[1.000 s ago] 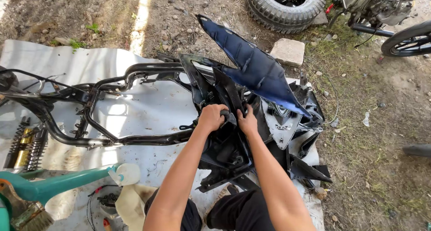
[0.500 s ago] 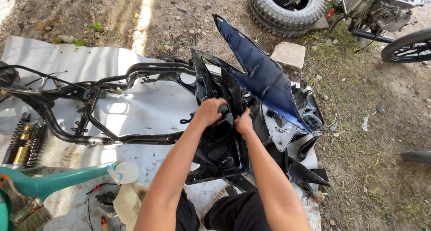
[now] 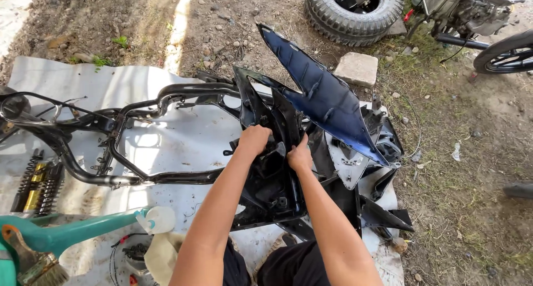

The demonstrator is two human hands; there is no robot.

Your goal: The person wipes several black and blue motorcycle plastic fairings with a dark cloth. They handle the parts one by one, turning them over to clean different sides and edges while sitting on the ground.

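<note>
- Two hands at work: left hand (image 3: pixel 254 140) curled over the top edge of the black plastic fairing panel (image 3: pixel 272 180), right hand (image 3: pixel 300 157) closed on the same panel's inner rib, both arms stretched forward.
- Held tilted up off the white tarp (image 3: pixel 166 147), near its right edge, against the rear end of the bare frame (image 3: pixel 127 125).
- Judged about midway through a strip-down: frame stripped to black tube, bodywork loose and heaped, no panel seen fixed in place; sorting or refitting of the pile seemingly left.
- Glossy dark blue side cowl (image 3: pixel 325 97), long and pointed, propped on the heap beside the held panel.
- Hard moulded black plastic, ribbed and angular; welded steel tubing, smooth and shiny.
- Coiled shock springs (image 3: pixel 36 183), black and gold, by the tarp's left edge.
- Teal plastic piece (image 3: pixel 61 236) and worn brush (image 3: pixel 33 264) at the near left corner.
- Knobbly tyre (image 3: pixel 352 11) and pale stone block (image 3: pixel 358 68) on bare gravelly dirt beyond the tarp.
</note>
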